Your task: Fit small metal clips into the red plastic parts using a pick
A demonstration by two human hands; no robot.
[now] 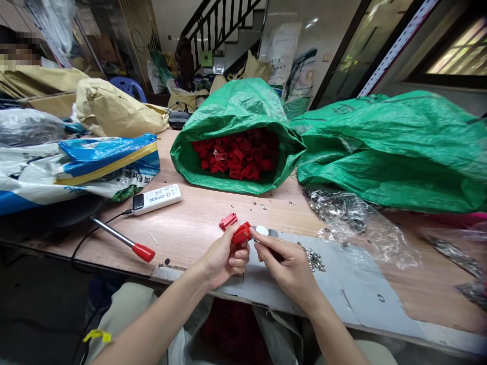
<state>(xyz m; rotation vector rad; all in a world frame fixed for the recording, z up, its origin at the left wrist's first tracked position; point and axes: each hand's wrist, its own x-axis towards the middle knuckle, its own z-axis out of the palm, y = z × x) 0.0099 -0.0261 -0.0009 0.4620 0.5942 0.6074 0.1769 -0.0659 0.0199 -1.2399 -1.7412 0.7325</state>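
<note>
My left hand (226, 258) is closed around a small red plastic part (242, 233), held up over the front of the table. My right hand (285, 263) meets it from the right, its fingertips pinched together against the part's right side. Whatever sits between those fingertips is too small or hidden to make out. Just behind the left hand lies another red plastic part (228, 220). A grey object with a round white top (262, 231) shows partly behind my right fingers. Small metal pieces (314, 259) are heaped beside the right hand on a grey sheet (342, 284).
A green sack (236, 109) full of red parts (243, 157) opens towards me. Another green sack (395, 152) and a clear bag of metal pieces (342, 210) lie right. Left are a white device (157, 199) and a red-handled lever (143, 252). A person sits far left.
</note>
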